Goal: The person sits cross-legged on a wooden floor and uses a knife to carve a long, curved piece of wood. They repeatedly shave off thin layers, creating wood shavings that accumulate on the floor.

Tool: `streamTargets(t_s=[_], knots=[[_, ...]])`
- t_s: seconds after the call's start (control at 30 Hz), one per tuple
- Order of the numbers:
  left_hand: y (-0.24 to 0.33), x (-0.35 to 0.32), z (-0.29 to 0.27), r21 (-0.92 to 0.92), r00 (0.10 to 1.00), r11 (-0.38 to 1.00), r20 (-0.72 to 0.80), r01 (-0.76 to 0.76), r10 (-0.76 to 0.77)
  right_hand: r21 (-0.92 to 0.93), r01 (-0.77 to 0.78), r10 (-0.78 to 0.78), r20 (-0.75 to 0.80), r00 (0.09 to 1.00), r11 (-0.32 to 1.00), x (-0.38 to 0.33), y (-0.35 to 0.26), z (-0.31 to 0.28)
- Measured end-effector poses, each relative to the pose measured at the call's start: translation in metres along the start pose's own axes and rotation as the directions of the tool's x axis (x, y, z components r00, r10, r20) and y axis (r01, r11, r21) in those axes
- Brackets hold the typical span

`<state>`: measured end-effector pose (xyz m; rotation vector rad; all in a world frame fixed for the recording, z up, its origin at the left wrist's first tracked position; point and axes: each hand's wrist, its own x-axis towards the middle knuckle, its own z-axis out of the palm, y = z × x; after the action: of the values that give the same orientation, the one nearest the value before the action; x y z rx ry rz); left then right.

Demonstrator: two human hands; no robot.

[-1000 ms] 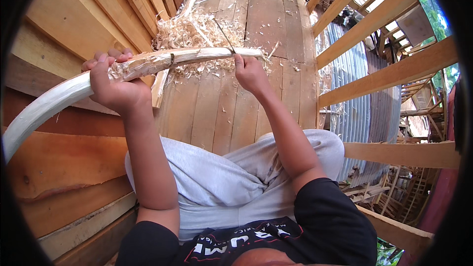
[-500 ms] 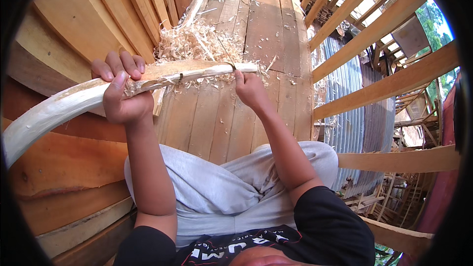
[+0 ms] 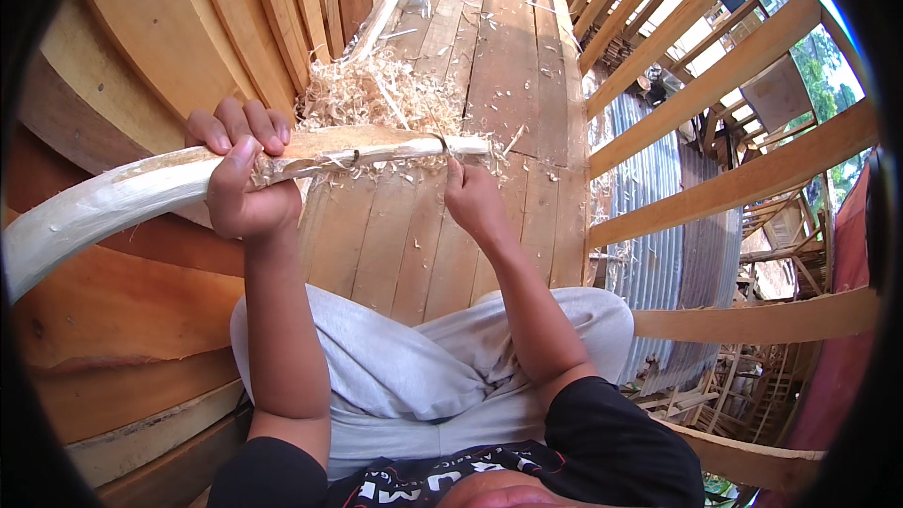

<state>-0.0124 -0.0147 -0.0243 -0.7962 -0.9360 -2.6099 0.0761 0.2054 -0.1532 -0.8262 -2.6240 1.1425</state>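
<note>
Head view: one curved, pale wooden pole (image 3: 141,190) extends from the left edge of the frame to a free end just right of upper center. The left hand (image 3: 246,174), left of center, grasps the pole; its fingers lie across the upper side and its thumb presses on the near side. The right hand (image 3: 473,198) is positioned just below the pole's right end. Its fingers are curled; whether they grasp the thin dark strip (image 3: 443,143) crossing the pole there cannot be determined. A dark band (image 3: 356,158) crosses the pole between the hands. Curled wood shavings (image 3: 353,94) are heaped beyond the pole, at upper center, on the plank floor (image 3: 513,66). Wooden boards (image 3: 122,301) line the left of the frame; corrugated metal sheeting (image 3: 654,254) occupies the right, beyond wooden railing slats (image 3: 734,179).
</note>
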Motion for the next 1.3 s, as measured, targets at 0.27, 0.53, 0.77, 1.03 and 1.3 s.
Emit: streamTargets(t_s=[0.27, 0.53, 0.77, 1.03, 1.3], knots=[[0.003, 0.002, 0.002, 0.016, 1.0, 1.0, -0.01, 0.007, -0.007, -0.046, -0.012, 0.013, 0.007, 1.0, 0.999, 0.021, 0.007, 0.003], [0.002, 0.002, 0.0, 0.016, 1.0, 1.0, -0.02, 0.011, -0.01, -0.005, 0.012, -0.012, 0.006, 1.0, 1.0, 0.009, 0.004, 0.002], [0.002, 0.003, 0.012, 0.074, 0.981, 0.997, -0.194, 0.021, -0.006, 0.155, 0.374, -0.369, -0.06, 0.928, 0.915, 0.002, -0.008, 0.016], [0.001, 0.004, 0.012, 0.166, 0.947, 0.986, -0.318, 0.011, 0.043, -0.036, 0.315, -0.316, -0.194, 0.929, 0.948, 0.0, -0.003, 0.028], [0.0, 0.003, 0.023, 0.211, 0.9, 0.975, -0.436, 0.068, 0.032, -0.074, 0.093, -0.104, -0.16, 0.982, 0.993, 0.025, 0.038, 0.024]])
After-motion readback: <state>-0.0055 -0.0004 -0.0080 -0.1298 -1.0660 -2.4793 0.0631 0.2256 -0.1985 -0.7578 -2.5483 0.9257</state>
